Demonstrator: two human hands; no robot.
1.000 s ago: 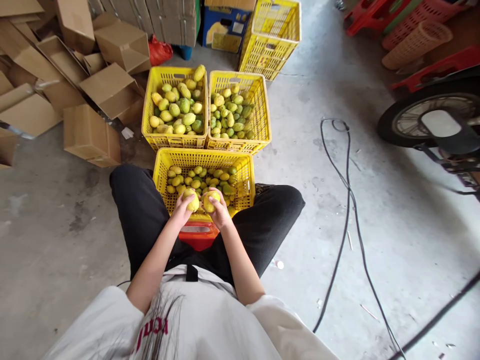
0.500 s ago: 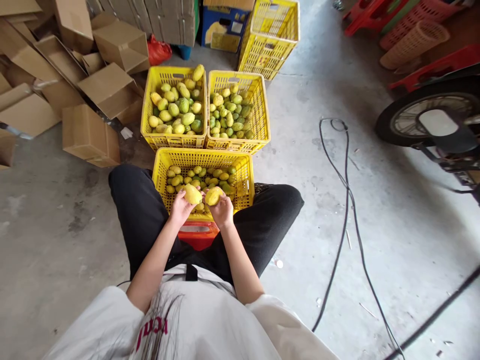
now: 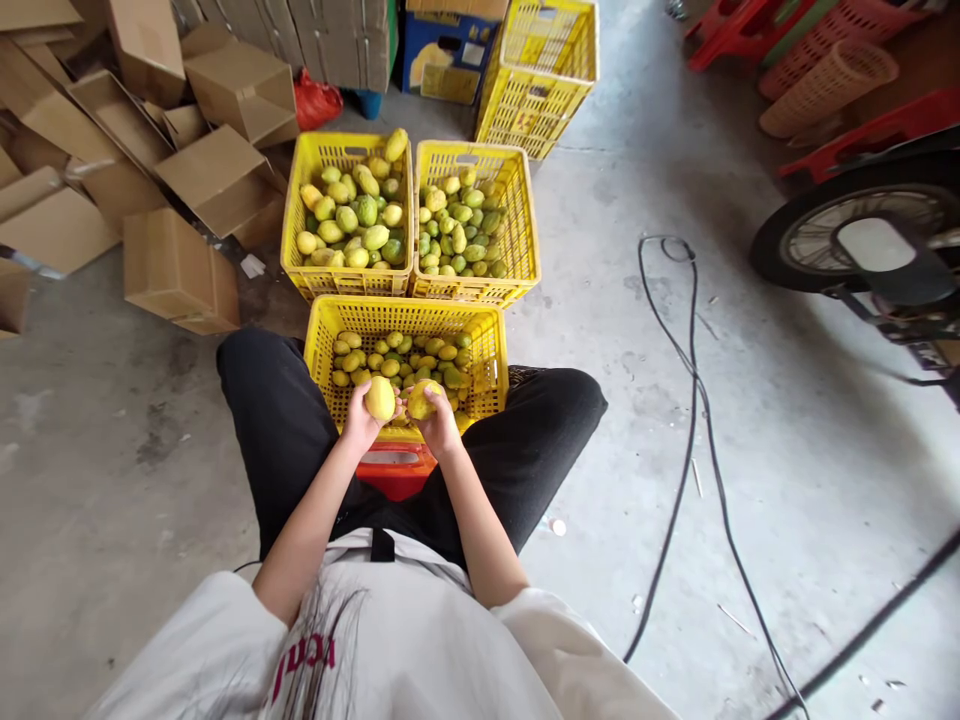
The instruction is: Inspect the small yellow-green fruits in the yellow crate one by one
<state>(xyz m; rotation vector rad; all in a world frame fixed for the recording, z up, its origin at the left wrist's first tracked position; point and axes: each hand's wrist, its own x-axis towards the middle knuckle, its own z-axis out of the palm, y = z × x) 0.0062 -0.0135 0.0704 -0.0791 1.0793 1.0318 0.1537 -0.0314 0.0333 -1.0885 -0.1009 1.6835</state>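
Note:
My left hand [image 3: 357, 422] holds a yellow lemon [image 3: 380, 398], fingers wrapped round its far side. Another yellow lemon [image 3: 421, 400] with a darker, duller skin sits in my right hand [image 3: 442, 428], its thumb over the top. The two lemons are side by side with a small gap between them. Both hands are above the near edge of a yellow plastic crate [image 3: 495, 350], which stands between my knees and contains many yellow and green lemons. Parts of that crate's contents are hidden by my hands.
Two more yellow crates of lemons, left [image 3: 349, 283] and right [image 3: 527, 235], stand just beyond. Cardboard boxes [image 3: 176, 265] are heaped at the left. Stacked yellow crates [image 3: 536, 95] stand at the back. A black cable [image 3: 694, 370] crosses the floor near a motorbike wheel [image 3: 832, 240].
Both lemons have turned in my fingers: the left one now shows a rounder end, and my right thumb has moved over the other. Both hands have shifted slightly; the crates stay put.

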